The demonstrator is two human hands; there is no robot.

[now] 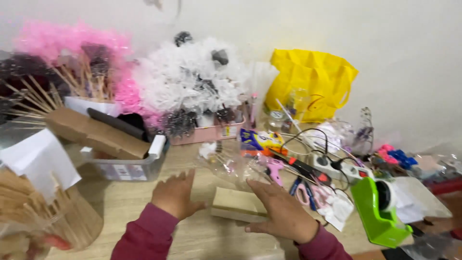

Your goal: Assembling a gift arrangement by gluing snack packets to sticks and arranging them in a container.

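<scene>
Left hand [175, 195] flat and open, fingers together, pressed against the left end of a pale rectangular wooden block [237, 203]. Right hand [283, 212] also open, palm down, resting on the block's right end. Neither hand is closed round it; I read it as steadied between the two. Both sleeves dark red.

The block lies flat on the light wood-grain worktop [125, 202], near the front edge, about mid-width.

Surface is crowded. Just behind the block: crumpled clear plastic film [226, 161] and a pink hot-glue gun [275, 169]. Right of the right hand: pink-handled scissors [308, 191], then a bright green tape dispenser [380, 212] toward the front right corner. A white power strip [337, 166] with black cables sits further back on the right.

Left side: clear plastic bin [127, 166] with a brown cardboard flap [94, 132] over it; bundle of thin wooden sticks [67, 216] at the front left corner.

Back edge: pink feathery bunches [62, 41], white feathery bunches [187, 74], a yellow plastic bag [313, 82].

Room: plain white wall [385, 33] directly behind the worktop. Frame is motion-blurred, so small items are unclear.
</scene>
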